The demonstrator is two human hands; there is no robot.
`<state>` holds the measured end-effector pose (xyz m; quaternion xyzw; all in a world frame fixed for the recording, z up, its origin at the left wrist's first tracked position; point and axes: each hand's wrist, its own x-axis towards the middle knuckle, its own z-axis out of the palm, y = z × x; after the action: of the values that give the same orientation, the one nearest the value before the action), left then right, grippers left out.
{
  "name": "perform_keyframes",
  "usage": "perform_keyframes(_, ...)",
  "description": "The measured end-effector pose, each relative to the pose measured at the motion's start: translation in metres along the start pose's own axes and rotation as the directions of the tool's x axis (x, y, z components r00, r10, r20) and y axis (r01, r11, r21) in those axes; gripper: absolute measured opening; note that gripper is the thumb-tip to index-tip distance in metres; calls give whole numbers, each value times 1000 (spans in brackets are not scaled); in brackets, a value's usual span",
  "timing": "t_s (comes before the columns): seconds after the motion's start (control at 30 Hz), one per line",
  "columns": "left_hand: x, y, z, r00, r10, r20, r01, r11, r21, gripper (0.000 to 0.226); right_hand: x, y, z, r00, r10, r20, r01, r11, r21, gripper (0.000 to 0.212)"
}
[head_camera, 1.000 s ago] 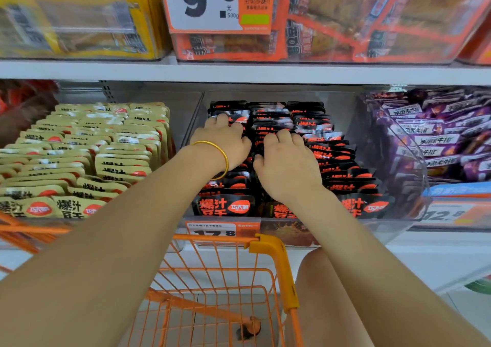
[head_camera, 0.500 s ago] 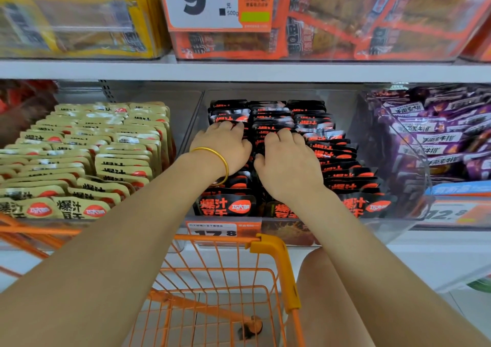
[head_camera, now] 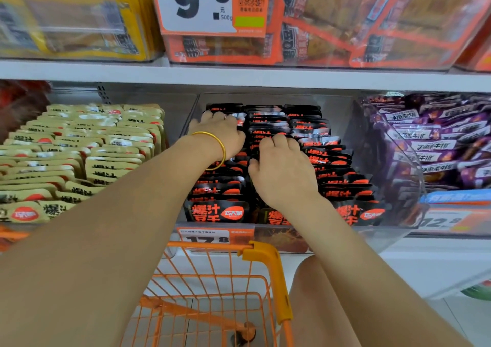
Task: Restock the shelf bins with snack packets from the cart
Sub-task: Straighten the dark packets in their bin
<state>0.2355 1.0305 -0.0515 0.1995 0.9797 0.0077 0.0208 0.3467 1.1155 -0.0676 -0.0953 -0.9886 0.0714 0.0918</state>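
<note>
Rows of upright black snack packets (head_camera: 332,160) with red lettering fill a clear plastic shelf bin (head_camera: 398,181) at the middle of the lower shelf. My left hand (head_camera: 220,134), with a gold bangle on its wrist, reaches to the back of the left row, its fingers curled down over the packet tops. My right hand (head_camera: 281,168) lies on the middle row, its fingers hooked over packet tops and their tips hidden among them. The orange wire cart (head_camera: 202,280) stands right below the bin; no packets show in the visible part of its basket.
A bin of yellow packets (head_camera: 79,147) lies to the left and purple packets (head_camera: 430,144) to the right. The upper shelf board (head_camera: 239,76) hangs low over the bins. The cart's corner (head_camera: 265,256) and my knee (head_camera: 313,293) are close below the price tag (head_camera: 204,237).
My left hand has slid farther toward the back of the bin along the left row. My right hand has stayed about where it was on the middle row.
</note>
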Motion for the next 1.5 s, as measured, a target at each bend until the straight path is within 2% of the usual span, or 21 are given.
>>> perform_keyframes(0.5,-17,10,2,994,-105,-28,105,994,22,48,0,0,0,1000,3,1,-3,1000,3,40)
perform_keyframes(0.6,-11,5,5,995,-101,12,101,995,0,48,0,0,0,1000,3,4,-3,1000,1,40)
perform_keyframes(0.73,-6,-2,8,996,-67,66,70,996,-48,57,0,0,0,1000,9,13,-9,1000,-1,40)
perform_keyframes(0.83,-14,-7,16,999,43,24,-41,996,-86,58,0,0,0,1000,12,15,-12,1000,-11,40)
perform_keyframes(0.9,-17,-9,19,995,82,47,-79,994,-76,58,1,0,1,1000,16,20,-16,1000,-8,41)
perform_keyframes(1.27,-22,-8,12,985,90,150,-81,995,-64,57,2,2,2,996,9,88,-7,1000,-25,54)
perform_keyframes(1.4,-33,-4,8,994,104,26,-101,992,-81,56,8,8,-1,991,-10,133,3,999,50,51)
perform_keyframes(1.5,-47,1,11,986,155,61,-150,985,-85,56,10,12,0,987,-20,161,10,998,61,55)
